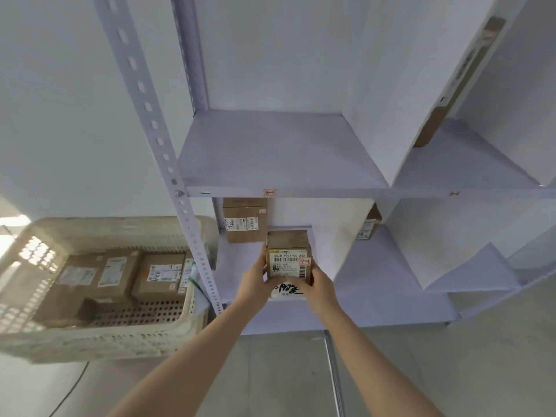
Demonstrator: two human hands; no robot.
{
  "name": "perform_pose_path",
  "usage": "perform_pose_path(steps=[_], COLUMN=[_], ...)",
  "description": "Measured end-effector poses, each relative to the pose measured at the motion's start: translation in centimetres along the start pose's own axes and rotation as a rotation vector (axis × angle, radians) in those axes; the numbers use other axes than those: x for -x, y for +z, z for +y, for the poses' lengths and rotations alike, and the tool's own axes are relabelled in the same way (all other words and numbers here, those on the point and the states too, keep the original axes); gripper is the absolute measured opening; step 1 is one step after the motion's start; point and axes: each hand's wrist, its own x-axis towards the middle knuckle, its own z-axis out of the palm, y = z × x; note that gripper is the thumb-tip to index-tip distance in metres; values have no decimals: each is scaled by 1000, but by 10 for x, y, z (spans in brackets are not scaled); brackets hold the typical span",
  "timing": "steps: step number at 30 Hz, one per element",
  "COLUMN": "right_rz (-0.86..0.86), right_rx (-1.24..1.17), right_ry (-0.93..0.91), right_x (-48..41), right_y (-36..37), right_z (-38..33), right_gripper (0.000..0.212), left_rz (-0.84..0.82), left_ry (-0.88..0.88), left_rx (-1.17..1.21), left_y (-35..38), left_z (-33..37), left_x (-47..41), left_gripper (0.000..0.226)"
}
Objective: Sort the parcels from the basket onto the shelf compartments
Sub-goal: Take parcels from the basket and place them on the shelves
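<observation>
Now both hands, left hand (254, 278) and right hand (320, 285), grip the parcel (289, 258) at the compartment's (240, 275) front edge.

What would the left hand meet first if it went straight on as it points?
Likely the brown parcel standing at the back of the lower compartment, beyond the box the left hand grips; depth is unclear.

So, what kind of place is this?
Likely a parcel sorting or pickup room. A white metal shelf unit carries handwritten compartment tags, a perforated plastic basket holds labelled cardboard parcels, and the left hand and right hand hold a small labelled box.
</observation>
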Motion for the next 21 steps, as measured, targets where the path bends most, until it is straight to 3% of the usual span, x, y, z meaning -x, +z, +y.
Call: perform_pose_path(steps=[8,15,21], right_rz=[54,126,238], right_rx=[63,70,50], right_ry=[-83,-182,-273], right_x=[-91,-148,-168], right_y=[53,98,115], right_z=[120,237,273], right_gripper=[53,55,49], left_rz=[86,125,262], left_ry=[37,96,228], left_rx=[12,-41,-47], left_y=[46,87,109], left_z=[-127,-227,-264], left_x=[-88,-140,-156], left_gripper=[61,75,72])
